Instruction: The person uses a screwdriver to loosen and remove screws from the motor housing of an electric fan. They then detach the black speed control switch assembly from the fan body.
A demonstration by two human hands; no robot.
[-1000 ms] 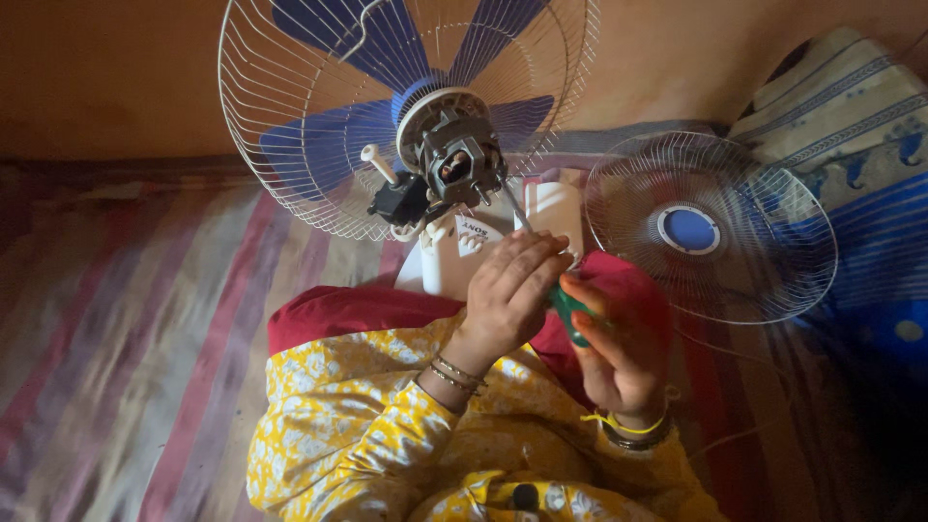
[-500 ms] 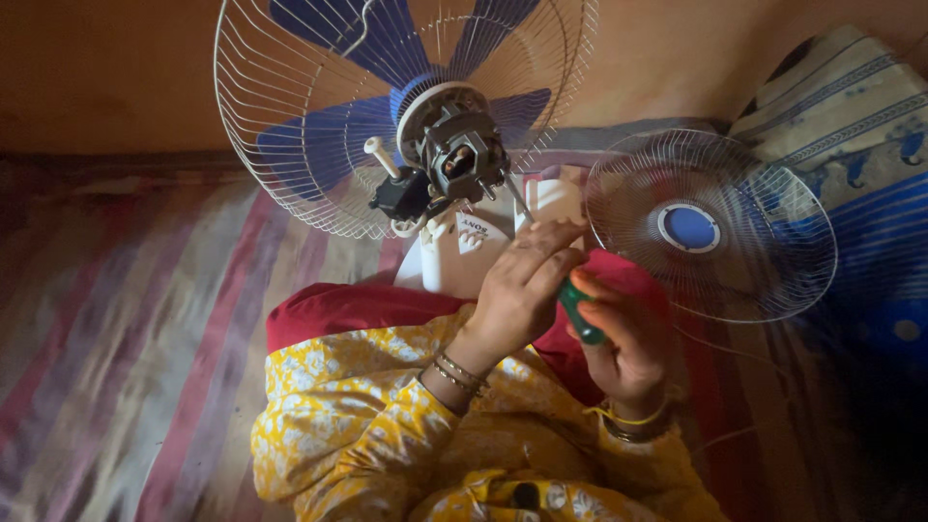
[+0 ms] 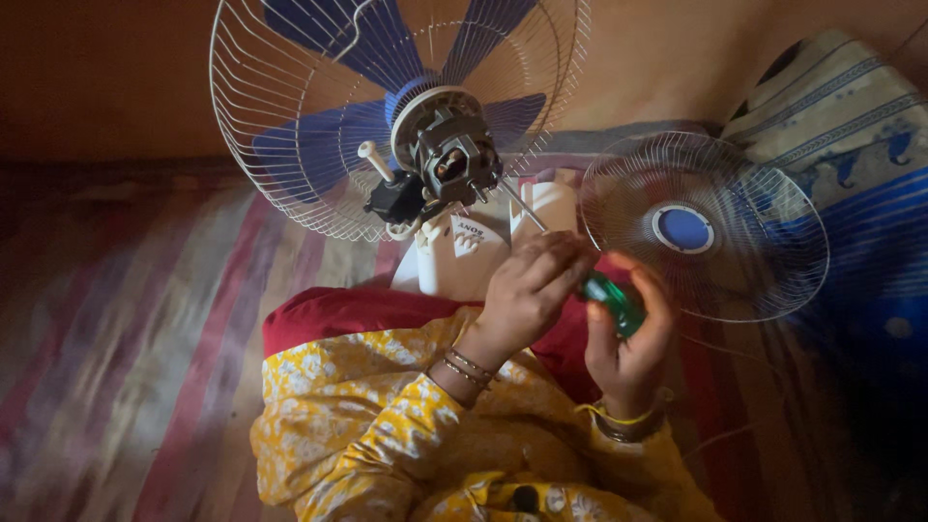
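Mostly hidden: the green translucent plastic screwdriver handle [image 3: 611, 300] shows only between fingers; its thin steel shaft [image 3: 522, 206] runs up-left to the motor, tip lost among the parts.
Right hand [image 3: 628, 338]: fingers curled shut around the green handle, thumb over it.
Left hand [image 3: 527, 290]: fingers bent closed about the shaft's lower end, probably pinching it; the contact is hard to make out.
Motor: bare grey metal fan motor [image 3: 447, 155], ribbed and blocky, on a white plastic fan neck [image 3: 459, 253].
Surround: white wire rear guard [image 3: 387, 106] with blue blades [image 3: 319, 145], cut off at the top; loose round front grille [image 3: 704, 227] just right.
Change: the handle has rolled further into the right palm since a second ago, and sits higher.
Below: yellow floral sleeves [image 3: 358, 425], striped mat [image 3: 145, 319], blurred.
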